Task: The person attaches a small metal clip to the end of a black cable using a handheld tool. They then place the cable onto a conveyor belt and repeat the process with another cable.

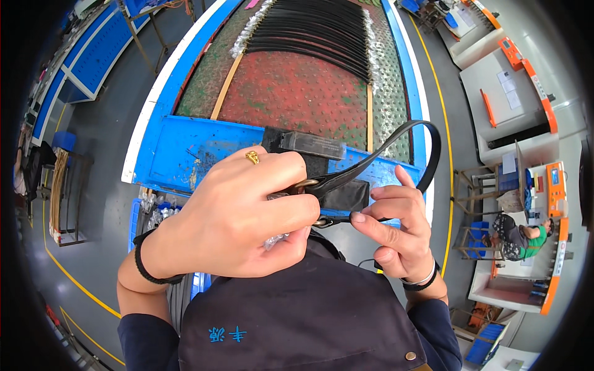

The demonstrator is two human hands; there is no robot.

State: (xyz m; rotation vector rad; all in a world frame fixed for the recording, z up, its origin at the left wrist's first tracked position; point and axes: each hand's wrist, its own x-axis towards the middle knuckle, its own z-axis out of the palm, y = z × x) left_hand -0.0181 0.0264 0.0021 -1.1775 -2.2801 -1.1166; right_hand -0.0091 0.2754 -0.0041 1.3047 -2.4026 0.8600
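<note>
My left hand [253, 213] is closed around metal-fitted ends of a black strap [436, 148], with crinkled clear plastic wrap [275, 240] showing between its fingers. A brass-coloured ring [303, 184] sticks out of the fist, and a second small metal fitting [322, 221] shows just below. From there the strap arcs up and round to the right in a loop. My right hand [399, 229] has its fingers bent at the lower run of the strap, index fingertip against it. Part of the strap passes hidden behind those fingers.
Ahead stands a blue-framed table [154, 148] with a red-green studded surface. Many black straps [309, 31], ends wrapped in plastic, lie across wooden strips. A dark block [309, 145] sits at its near edge. A person [526, 240] sits far right by orange-trimmed workstations. Blue bins stand left.
</note>
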